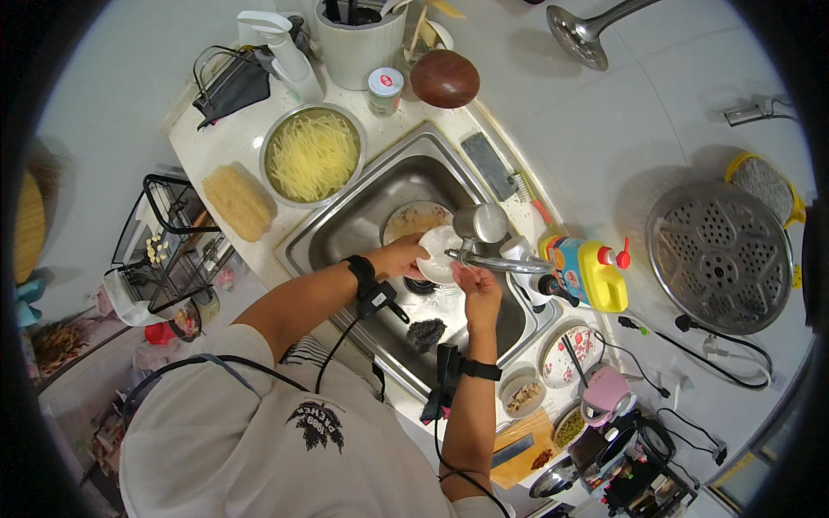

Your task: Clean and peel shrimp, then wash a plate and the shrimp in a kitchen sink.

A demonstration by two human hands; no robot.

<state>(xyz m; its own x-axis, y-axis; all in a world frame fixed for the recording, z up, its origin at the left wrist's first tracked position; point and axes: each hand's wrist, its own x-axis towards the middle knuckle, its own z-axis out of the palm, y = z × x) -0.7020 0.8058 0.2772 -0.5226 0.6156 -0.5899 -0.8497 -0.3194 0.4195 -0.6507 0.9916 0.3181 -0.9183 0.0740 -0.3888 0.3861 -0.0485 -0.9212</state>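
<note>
My left hand (403, 255) grips the left rim of a small white bowl (435, 258), tilted above the steel sink (353, 207). At the bowl's lower right edge is my right hand (478, 291), fingers curled under the faucet (508, 262); whether it grips the rim is unclear. Behind the bowl a patterned plate (411, 217) lies in the basin. A dark steel-wool scrubber (426, 333) rests on the basin floor, nearer my body. A metal cup (482, 223) stands by the faucet, partly over the basin.
Left of the sink are a steel bowl of shredded potato (313, 157) and a loofah sponge (238, 202). A yellow detergent jug (586, 275) stands right of the faucet. Beyond lie a floral plate (568, 356), a pink kettle (607, 395) and a cutting board (518, 476) with a cleaver (511, 451).
</note>
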